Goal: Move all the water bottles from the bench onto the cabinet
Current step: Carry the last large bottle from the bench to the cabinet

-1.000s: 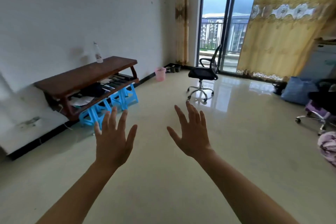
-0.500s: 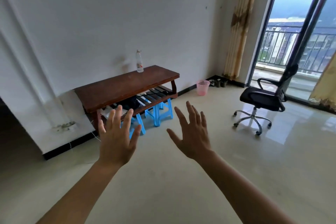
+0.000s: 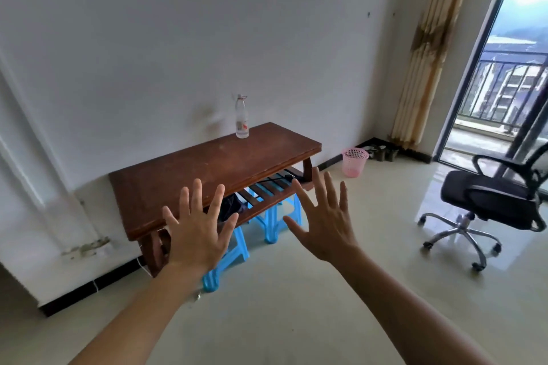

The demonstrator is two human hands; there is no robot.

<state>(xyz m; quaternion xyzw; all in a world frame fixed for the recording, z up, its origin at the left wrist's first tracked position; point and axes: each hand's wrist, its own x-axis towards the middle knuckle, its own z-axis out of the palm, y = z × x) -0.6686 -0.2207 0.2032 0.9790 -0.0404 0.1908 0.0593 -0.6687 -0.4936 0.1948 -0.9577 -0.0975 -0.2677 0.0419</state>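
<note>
A pink wastebasket [image 3: 354,161] and, seemingly, shoes [image 3: 382,153] stand by the wall [image 3: 148,38], a black office chair [image 3: 489,201] apart.

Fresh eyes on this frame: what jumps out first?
The left hand and right hand are spread open in the foreground, holding nothing. Beyond them a lone water bottle stands upright at the back edge of the brown bench, close to the white wall. A black office chair sits on the floor at the right.
</note>
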